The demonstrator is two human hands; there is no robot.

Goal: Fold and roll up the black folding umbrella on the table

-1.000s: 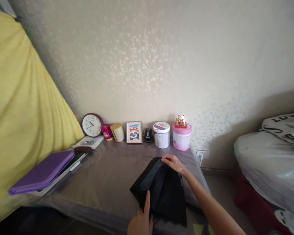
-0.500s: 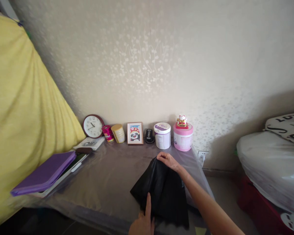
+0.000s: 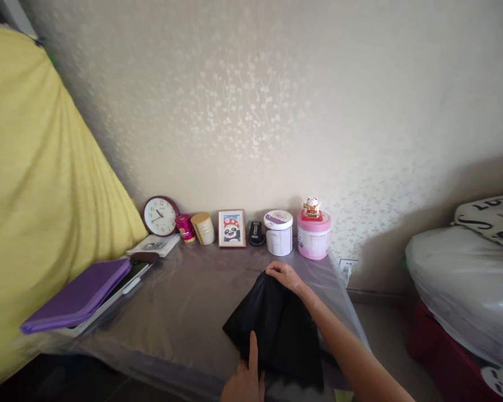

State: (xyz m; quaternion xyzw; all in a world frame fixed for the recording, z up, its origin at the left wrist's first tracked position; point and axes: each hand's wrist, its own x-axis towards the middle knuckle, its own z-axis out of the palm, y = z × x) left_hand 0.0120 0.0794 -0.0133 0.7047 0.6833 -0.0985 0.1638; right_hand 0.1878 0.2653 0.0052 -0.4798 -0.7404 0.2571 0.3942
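A black plastic bag [image 3: 276,329] lies partly spread over the near right side of the covered table, its top pulled to a point. At that top point my right hand [image 3: 284,275] pinches the bag between thumb and fingertips. Its lower left border meets my left hand [image 3: 245,382], which is at the bottom of the view. The left index finger stretches upward over the bag's front, while the other fingers are curled at its lower edge and partly hidden. The bag's underside cannot be seen.
Along the wall stand a clock [image 3: 161,216], a pink can [image 3: 185,228], a yellow-lidded jar [image 3: 203,228], a panda picture frame [image 3: 232,228], a black device [image 3: 257,233] and two tubs, one topped by a cat figurine [image 3: 312,209]. A purple folder [image 3: 77,293] lies left, beside a yellow cloth [image 3: 37,184].
My right hand has shifted very slightly left with the bag's top, and the bag's folds look smoother. My left hand stays nearly in place.
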